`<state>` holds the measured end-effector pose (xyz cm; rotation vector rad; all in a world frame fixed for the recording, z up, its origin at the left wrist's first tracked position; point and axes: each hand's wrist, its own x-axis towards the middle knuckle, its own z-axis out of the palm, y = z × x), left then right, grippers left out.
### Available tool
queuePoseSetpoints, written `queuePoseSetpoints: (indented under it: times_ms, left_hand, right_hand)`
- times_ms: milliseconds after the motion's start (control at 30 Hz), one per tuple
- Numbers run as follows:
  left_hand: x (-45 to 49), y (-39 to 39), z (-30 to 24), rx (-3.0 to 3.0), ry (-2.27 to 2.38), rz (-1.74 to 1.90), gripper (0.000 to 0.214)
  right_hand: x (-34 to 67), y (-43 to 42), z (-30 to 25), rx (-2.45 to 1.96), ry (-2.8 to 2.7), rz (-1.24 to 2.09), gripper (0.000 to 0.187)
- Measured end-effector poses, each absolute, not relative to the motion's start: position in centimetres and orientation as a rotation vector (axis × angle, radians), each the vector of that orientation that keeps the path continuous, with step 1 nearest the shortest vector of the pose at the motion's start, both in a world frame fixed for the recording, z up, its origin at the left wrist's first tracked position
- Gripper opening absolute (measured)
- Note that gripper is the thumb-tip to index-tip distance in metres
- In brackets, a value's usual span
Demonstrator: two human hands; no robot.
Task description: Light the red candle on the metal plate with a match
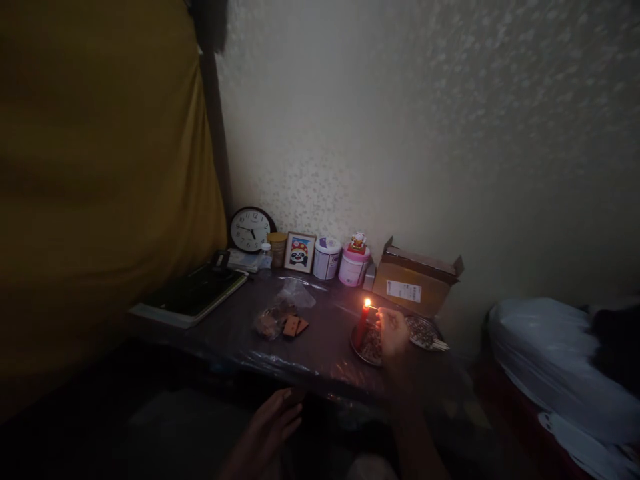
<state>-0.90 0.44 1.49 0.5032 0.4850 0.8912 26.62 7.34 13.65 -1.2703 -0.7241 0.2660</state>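
A lit red candle (363,321) stands upright on a round metal plate (356,347) strewn with small dark bits. My right hand (393,328) is closed in a pinch on a thin stick (374,309), whose tip meets the candle flame. Below the table's front edge, my left hand (274,421) is in shadow with its fingers stretched and slightly apart. Whether the dark patch by its fingertips is an object, I cannot tell. Right of my right hand lies a second plate (423,331) with dark bits, and several pale sticks (440,345) rest at its rim.
Orange-brown blocks (291,326) lie beside a clear plastic bag (296,293) on the plastic-covered table (320,347). Along the wall stand a clock (250,229), a framed panda picture (300,253), two tins (327,259) and a cardboard box (415,280). A yellow curtain (110,167) hangs left.
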Motion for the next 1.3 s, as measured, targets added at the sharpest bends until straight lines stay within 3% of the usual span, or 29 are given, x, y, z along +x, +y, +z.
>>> queuePoseSetpoints:
  times_ms: [567, 967, 1300]
  left_hand:
    - [-1.0, 0.1, 3.2, 0.543, 0.504, 0.888, 0.023]
    - [-1.0, 0.4, 0.8, 0.462, 0.488, 0.914, 0.025]
    - [-1.1, 0.8, 0.5, 0.436, 0.526, 0.883, 0.026]
  right_hand:
    - [26.5, 7.2, 13.7, -1.227, -0.717, 0.263, 0.024]
    - [26.3, 6.5, 14.7, -1.149, -0.678, 0.349, 0.026]
    - [33.4, -2.3, 23.1, -0.919, -0.778, 0.348, 0.029]
